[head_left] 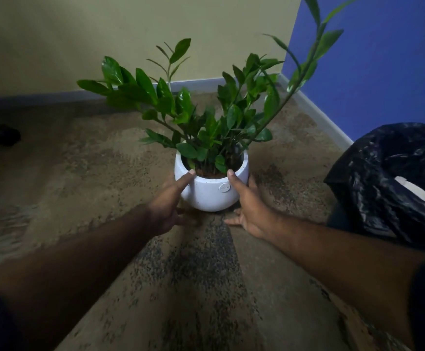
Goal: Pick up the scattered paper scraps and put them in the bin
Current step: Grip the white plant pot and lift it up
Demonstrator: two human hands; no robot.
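A white round plant pot [210, 190] with a leafy green plant [206, 115] stands on the speckled carpet in front of me. My left hand [170, 203] grips the pot's left side, thumb on the rim. My right hand [248, 201] grips its right side, thumb also on the rim. A bin lined with a black plastic bag [388, 183] stands at the right, with a pale paper scrap [419, 192] showing inside it. No loose scraps show on the carpet.
The pot sits near a room corner, where a beige wall [130, 34] meets a blue wall [383, 59], with a grey skirting board along both. A dark object [1, 133] lies at the far left on the carpet.
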